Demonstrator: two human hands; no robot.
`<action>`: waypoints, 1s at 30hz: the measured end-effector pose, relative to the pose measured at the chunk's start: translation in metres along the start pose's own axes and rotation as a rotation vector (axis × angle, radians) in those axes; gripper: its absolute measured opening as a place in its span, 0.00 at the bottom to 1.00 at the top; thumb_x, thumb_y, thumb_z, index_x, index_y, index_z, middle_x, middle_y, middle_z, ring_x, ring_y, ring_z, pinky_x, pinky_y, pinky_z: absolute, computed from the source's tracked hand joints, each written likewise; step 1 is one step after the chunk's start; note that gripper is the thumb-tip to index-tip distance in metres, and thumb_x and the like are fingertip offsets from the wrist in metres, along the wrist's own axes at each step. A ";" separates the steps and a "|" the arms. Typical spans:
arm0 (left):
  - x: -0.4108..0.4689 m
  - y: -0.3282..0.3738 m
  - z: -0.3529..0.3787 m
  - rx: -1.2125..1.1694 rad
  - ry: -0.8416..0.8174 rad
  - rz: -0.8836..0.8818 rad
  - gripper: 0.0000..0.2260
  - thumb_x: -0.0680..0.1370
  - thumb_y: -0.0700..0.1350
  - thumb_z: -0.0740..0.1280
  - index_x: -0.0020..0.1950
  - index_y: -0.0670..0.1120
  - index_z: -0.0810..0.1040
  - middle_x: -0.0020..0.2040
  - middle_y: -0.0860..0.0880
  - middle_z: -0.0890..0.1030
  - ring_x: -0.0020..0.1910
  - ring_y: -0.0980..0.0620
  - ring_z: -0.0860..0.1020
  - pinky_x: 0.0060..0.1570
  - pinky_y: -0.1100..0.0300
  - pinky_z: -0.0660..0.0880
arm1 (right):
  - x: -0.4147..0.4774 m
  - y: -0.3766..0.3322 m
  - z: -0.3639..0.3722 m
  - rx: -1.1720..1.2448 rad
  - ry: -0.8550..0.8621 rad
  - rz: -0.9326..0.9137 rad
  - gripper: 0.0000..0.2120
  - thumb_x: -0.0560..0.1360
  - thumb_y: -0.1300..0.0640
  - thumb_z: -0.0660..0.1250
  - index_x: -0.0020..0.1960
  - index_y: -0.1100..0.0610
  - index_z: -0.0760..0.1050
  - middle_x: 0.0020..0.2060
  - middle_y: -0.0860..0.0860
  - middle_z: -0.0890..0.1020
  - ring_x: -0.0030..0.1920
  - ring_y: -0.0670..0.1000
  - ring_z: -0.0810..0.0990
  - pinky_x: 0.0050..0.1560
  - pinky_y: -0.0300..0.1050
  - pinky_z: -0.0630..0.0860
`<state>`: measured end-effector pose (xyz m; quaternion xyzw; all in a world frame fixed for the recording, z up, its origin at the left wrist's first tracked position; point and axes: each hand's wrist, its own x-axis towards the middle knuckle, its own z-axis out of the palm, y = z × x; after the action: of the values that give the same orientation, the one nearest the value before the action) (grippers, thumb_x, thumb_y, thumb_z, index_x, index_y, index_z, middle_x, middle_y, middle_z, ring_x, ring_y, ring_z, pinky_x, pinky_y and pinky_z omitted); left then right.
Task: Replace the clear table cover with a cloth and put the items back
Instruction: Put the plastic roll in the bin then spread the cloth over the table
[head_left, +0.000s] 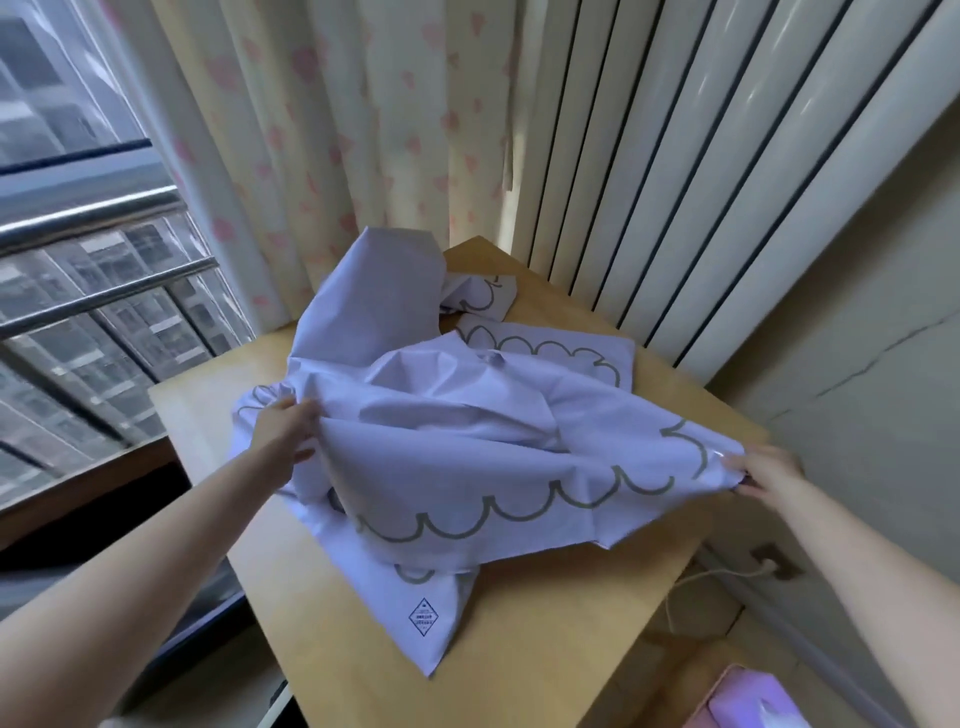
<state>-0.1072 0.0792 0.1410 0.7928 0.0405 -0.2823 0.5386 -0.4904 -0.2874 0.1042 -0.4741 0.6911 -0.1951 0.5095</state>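
While our left hand (283, 431) grips a bunched fold of the pale lilac cloth (467, 426) on the window side of the counter (545, 623), our right hand (763, 470) pinches a corner of the same cloth out at the counter's wall-side edge, so both hands are closed on fabric and the stretch between them is lifted and drawn fairly taut. We see the cloth crumpled and only partly spread over the light wooden counter, with wood showing at the near, left and far edges. A grey-green scalloped line (519, 512) runs along its border, and a small dark diamond stamp (423, 617) sits on the corner that points toward us, lying flat on the counter. The far part of the cloth humps up toward a cream curtain (363, 130) printed with pink hearts. To our left is a window with metal rails (88, 223); to our right, low on the wall, a socket (774, 564) with a pale cable, and a pink box (748, 701) cut off at the bottom corner
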 end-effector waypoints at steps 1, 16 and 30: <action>-0.005 0.001 0.005 -0.007 -0.064 -0.014 0.06 0.77 0.41 0.61 0.40 0.49 0.68 0.40 0.46 0.71 0.37 0.49 0.71 0.41 0.56 0.72 | 0.005 0.003 0.001 -0.008 0.004 -0.005 0.14 0.72 0.73 0.67 0.56 0.67 0.71 0.56 0.62 0.76 0.46 0.53 0.76 0.45 0.48 0.78; -0.050 0.001 0.069 0.397 -0.189 0.423 0.26 0.68 0.35 0.72 0.63 0.45 0.68 0.41 0.43 0.77 0.35 0.46 0.77 0.33 0.58 0.76 | -0.091 -0.007 0.066 -0.958 -0.571 -0.868 0.29 0.66 0.41 0.73 0.65 0.47 0.72 0.63 0.44 0.72 0.62 0.47 0.70 0.60 0.46 0.69; -0.108 -0.048 0.092 0.153 -0.677 0.282 0.57 0.63 0.48 0.79 0.75 0.45 0.38 0.76 0.48 0.51 0.75 0.52 0.53 0.68 0.61 0.65 | -0.111 -0.033 0.116 -0.391 -0.508 -0.636 0.21 0.78 0.65 0.60 0.28 0.56 0.62 0.23 0.51 0.66 0.27 0.46 0.64 0.28 0.36 0.59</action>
<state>-0.2525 0.0448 0.1304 0.6902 -0.2707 -0.4538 0.4943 -0.3685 -0.1834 0.1400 -0.7831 0.3880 -0.0851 0.4786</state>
